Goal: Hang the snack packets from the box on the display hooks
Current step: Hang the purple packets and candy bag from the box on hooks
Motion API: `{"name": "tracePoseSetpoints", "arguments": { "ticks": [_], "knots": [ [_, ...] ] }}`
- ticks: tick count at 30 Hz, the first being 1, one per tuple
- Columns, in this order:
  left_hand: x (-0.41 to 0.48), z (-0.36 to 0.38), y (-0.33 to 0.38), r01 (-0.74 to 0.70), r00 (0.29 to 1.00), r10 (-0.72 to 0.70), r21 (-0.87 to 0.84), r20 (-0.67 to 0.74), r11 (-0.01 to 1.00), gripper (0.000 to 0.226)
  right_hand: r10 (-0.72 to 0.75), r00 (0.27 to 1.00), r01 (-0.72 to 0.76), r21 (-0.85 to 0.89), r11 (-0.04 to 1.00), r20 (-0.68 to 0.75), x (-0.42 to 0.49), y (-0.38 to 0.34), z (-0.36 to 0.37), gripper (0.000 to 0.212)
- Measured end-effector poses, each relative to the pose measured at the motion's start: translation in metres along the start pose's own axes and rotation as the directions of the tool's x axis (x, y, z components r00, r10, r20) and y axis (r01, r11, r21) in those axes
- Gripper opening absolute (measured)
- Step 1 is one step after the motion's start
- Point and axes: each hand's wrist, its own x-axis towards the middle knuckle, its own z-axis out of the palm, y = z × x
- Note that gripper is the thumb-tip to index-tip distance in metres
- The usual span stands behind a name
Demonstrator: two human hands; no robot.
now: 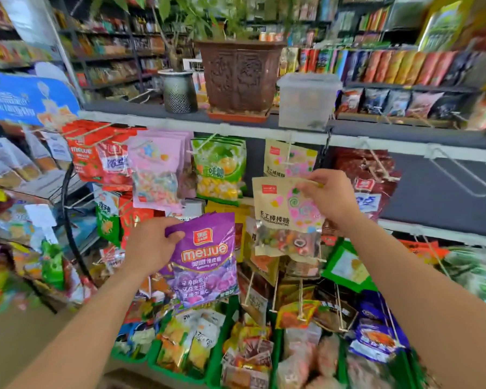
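Purple packet is held low at centre, in front of the lower display. The left hand grasps its upper left corner, fingers clenched round the edge. Beige packet is held higher, to the right. The right hand pinches its top edge between thumb and fingers. It sits just below and in front of a matching packet hanging under the shelf (how that one hangs is too blurred to tell). Green packets hang just left.
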Motion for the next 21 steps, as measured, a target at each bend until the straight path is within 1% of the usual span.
{"name": "tracePoseSetpoints", "arguments": {
  "ticks": [2,5,6,8,11,14,17,21],
  "knots": [
    [0.008,0.006,0.010,-0.008,1.000,0.009,-0.026,0.026,1.000,0.026,-0.010,1.000,0.010,-0.015,1.000,-0.006,0.016,0.004,0.000,0.006],
    [0.019,0.015,0.022,-0.044,0.998,0.046,-0.046,0.039,0.998,0.025,-0.009,1.000,0.009,-0.012,1.000,-0.011,0.035,0.008,0.003,0.017],
    [0.022,0.016,0.026,-0.057,0.998,0.059,-0.036,0.033,0.998,0.024,-0.008,1.000,0.008,-0.011,1.000,-0.008,0.039,0.009,0.004,0.017],
    [0.031,0.019,0.031,-0.071,0.997,0.073,-0.040,0.040,0.997,0.023,-0.011,1.000,0.011,-0.017,1.000,0.002,0.045,0.008,0.006,0.012],
    [0.044,0.021,0.032,-0.085,0.994,0.090,-0.080,0.056,0.993,0.024,-0.020,1.000,0.020,-0.019,1.000,-0.002,0.050,0.006,0.011,0.012],
    [0.053,0.023,0.035,-0.148,0.987,0.152,-0.076,0.044,0.986,0.020,-0.004,1.000,0.004,-0.026,1.000,0.001,0.052,0.010,0.019,0.007],
    [0.061,0.025,0.039,-0.168,0.984,0.174,-0.102,0.048,0.981,0.018,0.009,1.000,-0.009,0.007,1.000,-0.019,0.056,0.017,0.022,0.004],
    [0.071,0.029,0.043,-0.163,0.983,0.171,-0.117,0.066,0.980,0.022,0.010,0.999,-0.011,-0.030,0.999,-0.037,0.073,0.027,0.027,0.008]
  ]
}}
